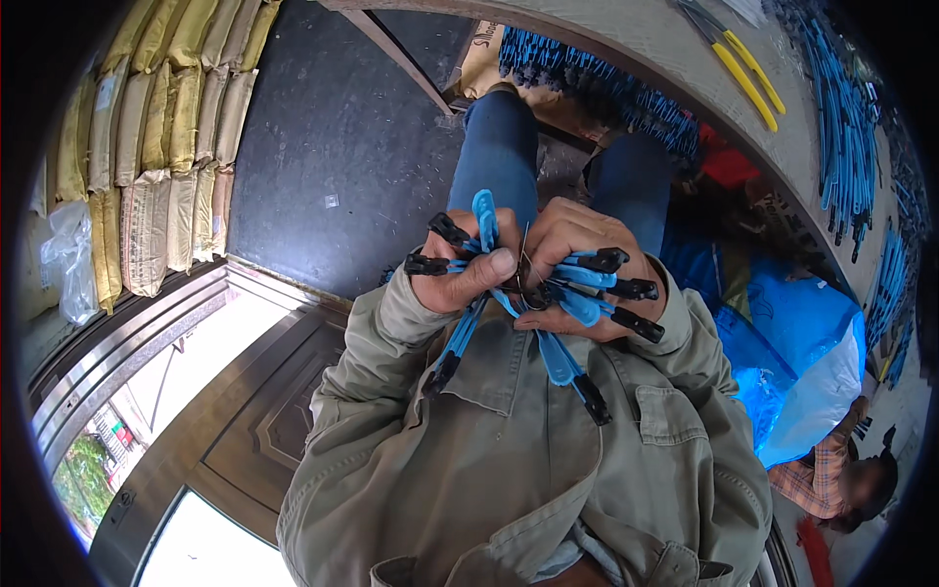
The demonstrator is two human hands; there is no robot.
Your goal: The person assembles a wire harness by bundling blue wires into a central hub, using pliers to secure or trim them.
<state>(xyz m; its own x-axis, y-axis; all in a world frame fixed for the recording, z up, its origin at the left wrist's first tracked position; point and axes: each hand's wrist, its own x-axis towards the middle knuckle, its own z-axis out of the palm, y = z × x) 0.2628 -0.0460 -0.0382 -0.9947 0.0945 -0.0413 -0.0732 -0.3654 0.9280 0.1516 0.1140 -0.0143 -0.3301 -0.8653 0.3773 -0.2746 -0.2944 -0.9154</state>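
Observation:
In front of my jacket I hold a bundle of blue plastic strips with black clip ends (558, 360), fanned out around a dark centre piece (534, 295). My left hand (452, 284) is closed on the left side of the bundle, its thumb pressed toward the middle. On the other side my right hand (587, 245) grips more strips, with several black clips sticking out past its fingers. Thin wire (525, 240) shows between the two hands. What the fingertips pinch at the centre is partly hidden.
Yellow-handled pliers (748, 78) lie on the table (665, 59) ahead, near piles of blue strips (846, 127). More strips stand in a box (577, 64) underneath. At right are a blue plastic bag (792, 333) and another person (822, 479). Stacked sacks (156, 137) and a door (264, 421) are left.

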